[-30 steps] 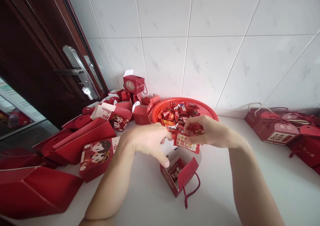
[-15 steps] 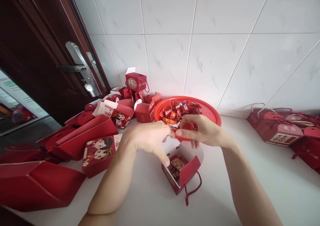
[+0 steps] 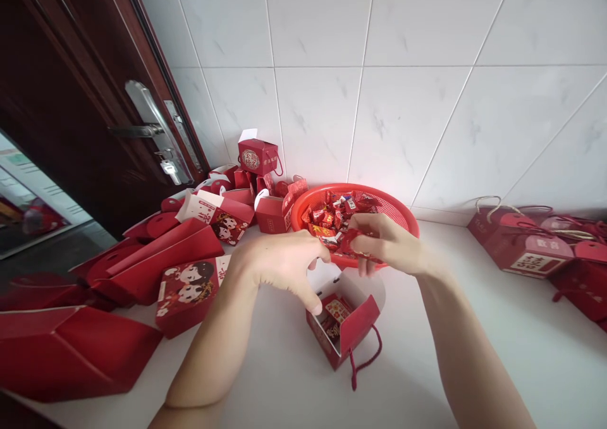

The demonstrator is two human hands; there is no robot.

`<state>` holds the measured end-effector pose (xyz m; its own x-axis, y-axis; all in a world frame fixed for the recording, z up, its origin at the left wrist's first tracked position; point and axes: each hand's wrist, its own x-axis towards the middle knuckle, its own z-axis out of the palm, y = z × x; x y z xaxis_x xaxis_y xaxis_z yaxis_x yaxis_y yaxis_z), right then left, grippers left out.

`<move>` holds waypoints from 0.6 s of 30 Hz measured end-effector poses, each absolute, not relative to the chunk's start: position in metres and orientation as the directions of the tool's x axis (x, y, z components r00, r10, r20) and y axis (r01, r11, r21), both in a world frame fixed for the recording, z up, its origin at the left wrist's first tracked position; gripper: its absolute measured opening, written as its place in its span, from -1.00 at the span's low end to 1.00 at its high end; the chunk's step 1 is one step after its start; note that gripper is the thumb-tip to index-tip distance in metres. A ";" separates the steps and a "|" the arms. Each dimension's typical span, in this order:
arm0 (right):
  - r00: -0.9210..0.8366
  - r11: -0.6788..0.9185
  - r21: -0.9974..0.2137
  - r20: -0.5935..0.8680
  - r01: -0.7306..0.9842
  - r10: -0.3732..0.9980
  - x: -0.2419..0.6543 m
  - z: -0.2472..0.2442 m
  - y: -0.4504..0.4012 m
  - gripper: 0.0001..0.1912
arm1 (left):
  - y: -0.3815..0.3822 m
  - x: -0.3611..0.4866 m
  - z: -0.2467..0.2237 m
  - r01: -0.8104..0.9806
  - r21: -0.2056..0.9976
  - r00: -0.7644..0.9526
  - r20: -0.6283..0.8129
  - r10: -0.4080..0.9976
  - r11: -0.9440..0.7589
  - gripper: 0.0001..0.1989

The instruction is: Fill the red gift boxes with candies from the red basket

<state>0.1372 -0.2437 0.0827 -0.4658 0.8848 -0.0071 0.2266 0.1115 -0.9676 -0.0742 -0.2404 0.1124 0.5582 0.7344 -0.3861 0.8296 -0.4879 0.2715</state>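
A small red gift box (image 3: 360, 325) with a cord handle stands open on the white surface, red-wrapped sweets (image 3: 337, 310) inside it. My left hand (image 3: 287, 261) arches over the box's far left corner and holds it, thumb at the rim and fingers by the raised back flap. A red-wrapped candy (image 3: 348, 241) is pinched in my right hand (image 3: 384, 244), over the near edge of a red plastic basket (image 3: 403, 217). More wrapped candies (image 3: 327, 217) lie in the basket. My right fingertips are partly hidden.
Many red gift boxes (image 3: 165, 246) crowd the left side, one with printed cartoon faces (image 3: 190, 283). Another box (image 3: 258, 156) sits on top at the back. Filled-looking boxes with cord handles (image 3: 526, 246) stand at right. A tiled wall (image 3: 313, 113) and a door (image 3: 85, 69) bound the surface.
My right hand has shifted slightly right, away from my left fingertips, and the red wrapper in its fingers shows more clearly. My left hand and the gift box have stayed put.
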 end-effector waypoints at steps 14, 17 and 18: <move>-0.764 0.294 -0.817 -0.250 0.497 0.595 0.140 0.081 -0.254 -0.92 | -0.239 -0.073 0.115 0.817 0.240 0.575 -0.404 0.712 -0.524 -0.25; -0.704 0.232 -0.829 -0.246 0.509 0.667 0.136 0.077 -0.256 -0.88 | -0.239 -0.073 0.114 0.813 0.244 0.582 -0.399 0.709 -0.529 -0.28; -0.712 0.246 -0.833 -0.228 0.496 0.664 0.134 0.075 -0.256 -0.87 | -0.239 -0.073 0.114 0.812 0.248 0.582 -0.400 0.708 -0.528 -0.28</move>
